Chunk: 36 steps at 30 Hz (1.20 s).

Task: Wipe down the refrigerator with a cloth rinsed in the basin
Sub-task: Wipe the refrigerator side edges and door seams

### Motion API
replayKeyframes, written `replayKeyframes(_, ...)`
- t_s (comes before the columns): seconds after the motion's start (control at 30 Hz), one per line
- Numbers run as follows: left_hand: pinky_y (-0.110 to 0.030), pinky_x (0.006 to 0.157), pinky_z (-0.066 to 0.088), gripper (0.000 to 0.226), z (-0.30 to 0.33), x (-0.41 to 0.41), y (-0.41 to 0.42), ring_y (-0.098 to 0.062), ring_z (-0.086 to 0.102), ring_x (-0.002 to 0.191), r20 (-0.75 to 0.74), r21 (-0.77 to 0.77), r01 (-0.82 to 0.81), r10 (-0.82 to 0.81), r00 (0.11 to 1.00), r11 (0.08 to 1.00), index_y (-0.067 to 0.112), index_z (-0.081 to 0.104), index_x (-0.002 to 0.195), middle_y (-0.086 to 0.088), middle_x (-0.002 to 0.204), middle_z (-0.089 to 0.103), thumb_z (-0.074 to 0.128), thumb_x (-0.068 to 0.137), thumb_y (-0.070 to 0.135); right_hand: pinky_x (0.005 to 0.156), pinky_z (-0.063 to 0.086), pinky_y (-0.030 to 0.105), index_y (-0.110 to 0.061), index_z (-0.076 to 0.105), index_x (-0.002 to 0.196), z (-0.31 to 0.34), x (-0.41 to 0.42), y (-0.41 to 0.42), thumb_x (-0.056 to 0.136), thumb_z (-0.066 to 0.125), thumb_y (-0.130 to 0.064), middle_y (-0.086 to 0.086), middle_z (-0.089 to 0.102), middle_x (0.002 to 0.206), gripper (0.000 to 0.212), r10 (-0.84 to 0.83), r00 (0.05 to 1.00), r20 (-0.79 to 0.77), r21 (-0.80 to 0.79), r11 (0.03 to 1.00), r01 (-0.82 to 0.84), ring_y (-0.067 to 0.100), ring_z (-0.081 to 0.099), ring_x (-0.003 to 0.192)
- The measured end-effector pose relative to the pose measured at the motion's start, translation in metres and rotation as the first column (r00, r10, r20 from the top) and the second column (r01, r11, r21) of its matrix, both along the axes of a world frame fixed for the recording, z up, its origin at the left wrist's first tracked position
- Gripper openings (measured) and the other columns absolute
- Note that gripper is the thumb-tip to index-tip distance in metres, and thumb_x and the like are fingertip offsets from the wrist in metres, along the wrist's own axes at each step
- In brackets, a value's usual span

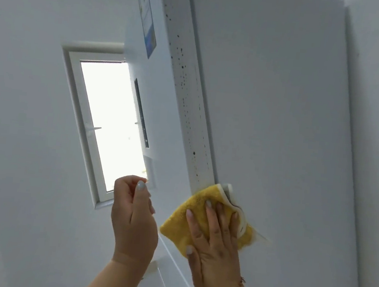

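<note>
I am looking steeply up the refrigerator (pixel 269 105), whose broad white side panel fills the right of the view, so I judge the high parts are being wiped now. Along its front edge runs the door edge strip (pixel 186 77), peppered with dark specks, which is likely why the cloth sits at the foot of that strip: the dirt lies right above it. Left of the strip the door face carries a blue label (pixel 147 19) near the top and a dark slot (pixel 141 115) lower down. Behind, a bright window (pixel 106 120) is set in the wall.

The yellow cloth (pixel 182 219) lies flat against the refrigerator, at the lower end of the speckled strip, one corner folded to show a white backing. My right hand (pixel 215 246) presses on it with fingers spread wide, palm down, which I take as a way to keep the whole cloth in contact for a sweep. My left hand (pixel 134 214) hangs free beside the door face, loosely curled, holding nothing, thumb and forefinger nearly meeting. The basin is out of view.
</note>
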<state>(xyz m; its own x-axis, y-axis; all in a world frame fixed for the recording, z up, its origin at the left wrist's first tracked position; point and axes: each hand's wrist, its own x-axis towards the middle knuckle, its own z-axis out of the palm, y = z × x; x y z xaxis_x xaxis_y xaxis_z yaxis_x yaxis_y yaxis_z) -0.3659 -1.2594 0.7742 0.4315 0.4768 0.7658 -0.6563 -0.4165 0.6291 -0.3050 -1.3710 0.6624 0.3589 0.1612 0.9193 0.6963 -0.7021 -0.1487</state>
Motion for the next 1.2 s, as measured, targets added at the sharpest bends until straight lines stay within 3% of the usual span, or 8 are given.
replayKeyframes(0.2, -0.036, 0.056, 0.039, 0.027, 0.037, 0.019, 0.015, -0.017, 0.048, 0.061, -0.010, 0.096, 0.044, -0.044, 0.999, 0.994, 0.021, 0.057, 0.089, -0.005, 0.071, 0.052, 0.034, 0.088, 0.035, 0.116, 0.009, 0.053, -0.027, 0.016, 0.151, 0.083, 0.013, 0.004, 0.102, 0.019, -0.041, 0.005, 0.016, 0.158, 0.051, -0.042, 0.994, 0.103, 0.072, 0.997, 0.035, 0.029, 0.014, 0.146)
replayKeyframes(0.37, -0.039, 0.057, 0.042, 0.031, 0.084, 0.033, 0.011, -0.021, 0.051, 0.064, 0.015, 0.083, 0.087, -0.088, 0.996, 0.993, 0.021, 0.055, 0.082, -0.002, 0.069, 0.053, 0.031, 0.089, 0.039, 0.117, 0.004, 0.051, -0.032, 0.004, 0.152, 0.171, 0.020, 0.002, 0.100, 0.012, -0.048, 0.001, 0.003, 0.161, 0.055, -0.072, 0.991, 0.113, 0.055, 0.996, 0.066, 0.024, 0.001, 0.148)
replayKeyframes(0.5, -0.037, 0.059, 0.043, 0.030, 0.112, 0.041, 0.006, -0.023, 0.054, 0.067, 0.037, 0.078, 0.083, -0.086, 0.996, 0.993, 0.020, 0.056, 0.086, -0.008, 0.075, 0.056, 0.032, 0.102, 0.027, 0.117, -0.004, 0.048, -0.037, -0.010, 0.149, 0.240, 0.025, 0.003, 0.095, 0.001, -0.055, -0.002, -0.010, 0.160, 0.058, -0.099, 0.986, 0.131, 0.030, 0.995, 0.096, 0.021, -0.008, 0.147)
replayKeyframes(0.63, -0.037, 0.058, 0.045, 0.030, 0.127, 0.041, 0.005, -0.023, 0.055, 0.066, 0.074, 0.091, 0.064, -0.071, 0.995, 0.994, 0.021, 0.056, 0.087, -0.007, 0.075, 0.057, 0.030, 0.102, 0.026, 0.116, -0.012, 0.045, -0.039, -0.020, 0.145, 0.297, 0.024, 0.001, 0.091, 0.002, -0.051, -0.005, -0.022, 0.157, 0.059, -0.139, 0.978, 0.158, -0.021, 0.989, 0.144, 0.017, -0.017, 0.145)
replayKeyframes(0.8, -0.039, 0.058, 0.043, 0.030, 0.134, 0.045, 0.008, -0.019, 0.053, 0.059, 0.091, 0.093, 0.078, -0.087, 0.992, 0.993, 0.021, 0.057, 0.086, -0.008, 0.075, 0.056, 0.032, 0.102, 0.025, 0.118, -0.007, 0.047, -0.039, -0.015, 0.147, 0.364, 0.021, -0.002, 0.100, 0.021, -0.043, -0.005, -0.019, 0.157, 0.060, -0.144, 0.981, 0.134, -0.038, 0.988, 0.150, 0.019, -0.013, 0.145)
replayKeyframes(0.97, -0.036, 0.054, 0.041, 0.029, 0.135, 0.050, 0.013, -0.010, 0.050, 0.051, 0.108, 0.105, 0.092, -0.103, 0.989, 0.990, 0.022, 0.057, 0.083, -0.006, 0.072, 0.056, 0.034, 0.101, 0.029, 0.115, 0.010, 0.046, -0.043, -0.002, 0.148, 0.430, 0.012, -0.013, 0.089, 0.035, -0.049, 0.000, 0.003, 0.154, 0.070, -0.293, 0.930, 0.222, -0.092, 0.943, 0.319, 0.025, 0.001, 0.142)
replayKeyframes(1.07, -0.034, 0.052, 0.040, 0.030, 0.132, 0.055, 0.017, -0.011, 0.048, 0.049, 0.125, 0.084, 0.110, -0.120, 0.985, 0.990, 0.024, 0.058, 0.081, 0.002, 0.065, 0.055, 0.037, 0.088, 0.043, 0.116, 0.006, 0.043, -0.044, 0.006, 0.149, 0.458, 0.008, -0.016, 0.090, 0.035, -0.047, 0.000, 0.003, 0.154, 0.066, -0.260, 0.939, 0.226, -0.123, 0.948, 0.293, 0.023, -0.002, 0.143)
replayKeyframes(1.2, -0.037, 0.050, 0.038, 0.034, 0.126, 0.063, 0.024, -0.010, 0.047, 0.044, 0.129, 0.082, 0.098, -0.108, 0.986, 0.992, 0.020, 0.057, 0.081, 0.006, 0.059, 0.054, 0.034, 0.083, 0.044, 0.117, -0.004, 0.040, -0.043, -0.002, 0.149, 0.469, 0.017, -0.011, 0.096, 0.030, -0.041, -0.003, -0.003, 0.160, 0.062, -0.132, 0.979, 0.158, -0.062, 0.988, 0.143, 0.018, -0.004, 0.147)
